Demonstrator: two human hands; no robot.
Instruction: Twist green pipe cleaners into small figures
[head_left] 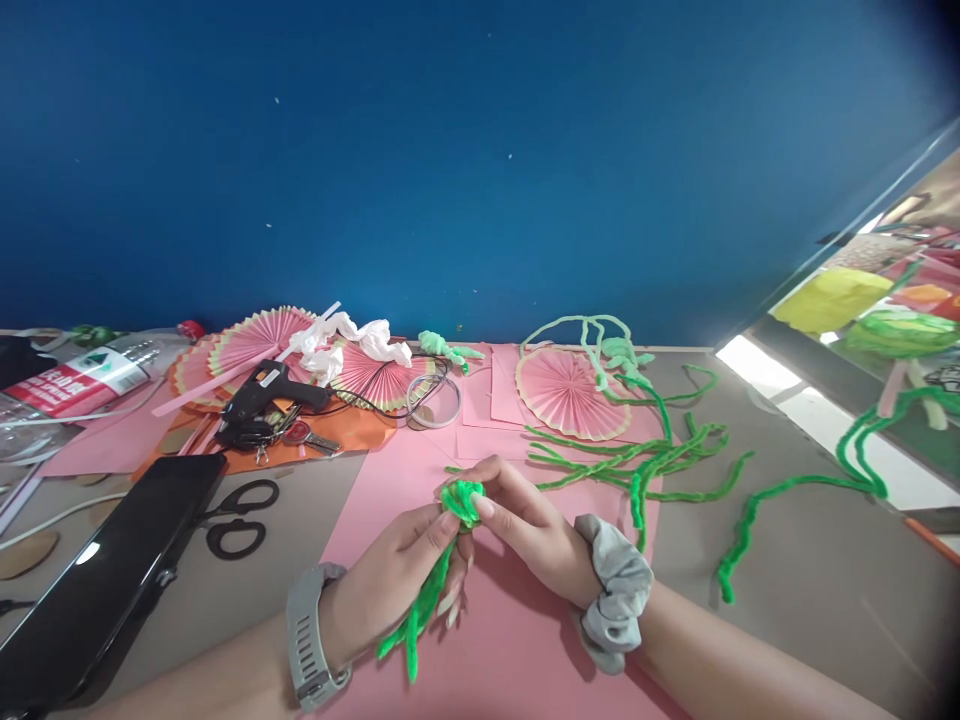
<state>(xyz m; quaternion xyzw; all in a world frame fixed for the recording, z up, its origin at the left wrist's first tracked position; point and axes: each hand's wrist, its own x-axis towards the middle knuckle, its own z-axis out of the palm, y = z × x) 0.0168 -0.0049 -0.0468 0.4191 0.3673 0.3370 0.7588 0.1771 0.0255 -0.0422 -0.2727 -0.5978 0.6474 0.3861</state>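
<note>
My left hand (401,575), with a grey watch on the wrist, grips a bright green pipe cleaner (427,600) whose tail hangs down below the fingers. My right hand (525,525), with a grey scrunchie on the wrist, pinches the coiled top of the same pipe cleaner (461,497). Both hands hover over a pink paper sheet (495,640) on the grey table. Several loose green pipe cleaners (645,465) lie just right of my hands.
Black scissors (236,515) and a black case (105,580) lie at the left. A black glue gun (262,395), keys, a tape ring (433,400), pink paper fans (566,392) and crumpled white paper (352,340) sit along the blue wall. A window ledge is at the right.
</note>
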